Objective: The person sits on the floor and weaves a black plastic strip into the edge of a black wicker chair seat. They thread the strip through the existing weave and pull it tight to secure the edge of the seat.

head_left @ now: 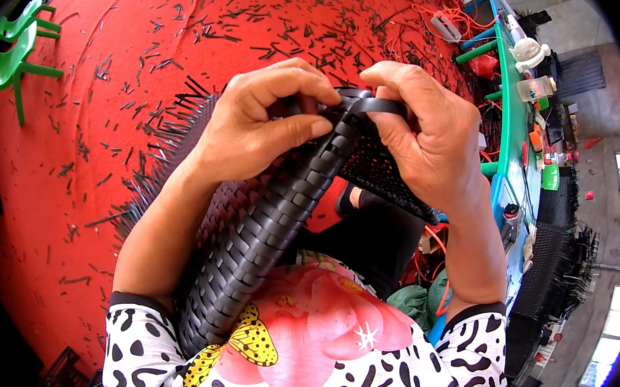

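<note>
Woven panel (260, 225) pinched at far end by left fingers (302, 128) | black strip (382, 105) gripped by right fingers (399, 139), stretched leftward to it

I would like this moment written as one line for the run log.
left hand: at upper end of black woven piece | right hand: holding black strip | background: red floor, green chairs

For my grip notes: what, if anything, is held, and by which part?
The right hand holds a strip close to the weave; the left hand seems to pinch the weave's far end.
</note>
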`<state>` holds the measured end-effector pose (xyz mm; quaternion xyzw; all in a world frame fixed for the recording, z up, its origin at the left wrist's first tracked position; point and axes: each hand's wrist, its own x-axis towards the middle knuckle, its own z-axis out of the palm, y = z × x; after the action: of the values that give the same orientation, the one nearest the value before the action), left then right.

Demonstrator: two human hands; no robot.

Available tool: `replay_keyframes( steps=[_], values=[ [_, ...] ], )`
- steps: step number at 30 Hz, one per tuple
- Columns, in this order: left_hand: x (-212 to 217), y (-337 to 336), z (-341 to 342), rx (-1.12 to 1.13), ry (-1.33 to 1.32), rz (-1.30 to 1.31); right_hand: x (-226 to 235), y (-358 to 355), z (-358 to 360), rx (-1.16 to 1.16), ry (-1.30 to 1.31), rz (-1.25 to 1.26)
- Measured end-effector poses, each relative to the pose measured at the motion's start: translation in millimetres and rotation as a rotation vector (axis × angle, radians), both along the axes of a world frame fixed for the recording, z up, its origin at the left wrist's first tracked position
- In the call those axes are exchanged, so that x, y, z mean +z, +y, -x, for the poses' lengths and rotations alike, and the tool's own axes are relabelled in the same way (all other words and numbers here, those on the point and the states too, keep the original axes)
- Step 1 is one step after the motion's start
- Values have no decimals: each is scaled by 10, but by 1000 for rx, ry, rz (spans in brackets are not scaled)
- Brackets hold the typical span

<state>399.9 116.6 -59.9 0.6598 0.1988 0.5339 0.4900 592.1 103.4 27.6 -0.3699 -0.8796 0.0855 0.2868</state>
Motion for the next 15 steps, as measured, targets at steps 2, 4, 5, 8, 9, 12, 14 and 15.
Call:
replay_keyframes(
  steps=[2, 4, 5, 8, 9, 12, 14, 15],
  values=[
    [-33, -52, 35, 17, 16, 30, 24, 3, 5, 8, 3, 115],
    [-54, -64, 34, 104, 45, -84, 73, 22, 21, 57, -42, 140],
    [-56, -70, 39, 129, 74, -121, 120, 26, 31, 93, -88, 105],
    [-74, -95, 32, 203, 103, -207, 161, 39, 69, 113, -153, 39],
    [-86, -100, 30, 220, 102, -205, 156, 37, 82, 92, -168, 37],
    [-97, -119, 9, 288, 94, -199, 137, 34, 116, 47, -196, 7],
    [-107, -137, -24, 328, 65, -216, 105, 47, 134, 44, -194, -43],
    [-118, -142, -37, 348, 50, -226, 97, 48, 144, 44, -192, -47]
  ],
)
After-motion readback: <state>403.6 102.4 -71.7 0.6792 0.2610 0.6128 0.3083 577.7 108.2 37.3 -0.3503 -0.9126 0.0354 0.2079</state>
